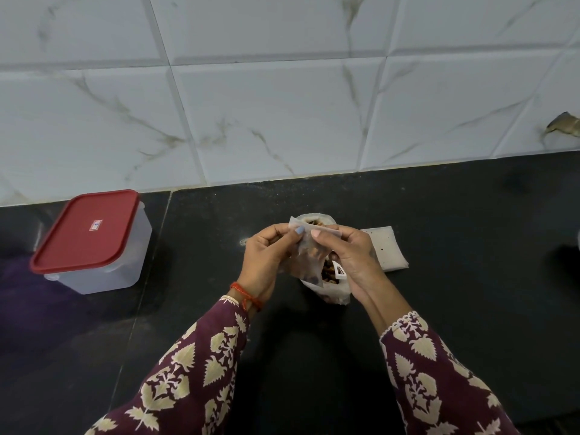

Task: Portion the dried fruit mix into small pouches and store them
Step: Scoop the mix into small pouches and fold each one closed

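Both hands raised over black stone counter, holding one small translucent plastic pouch by its top edge. Left hand pinching pouch's left corner, thumb with pale blue nail on front face, other fingers curled behind. Right hand pinching right part of same edge between thumb and forefinger, remaining fingers curled. Pouch hanging between hands, dark contents inside, probably dried fruit but hazy through the film. Directly beneath pouch: larger clear plastic bag of brown dried fruit mix, mouth open, standing on counter, partly hidden by hands. Just right of that bag, touching or nearly so: flat stack of empty whitish pouches lying on counter. Well left of bag: rectangular translucent plastic container with red lid, lid on, near marble-look tiled wall. Red thread band on left wrist, maroon leaf-print sleeves on both arms
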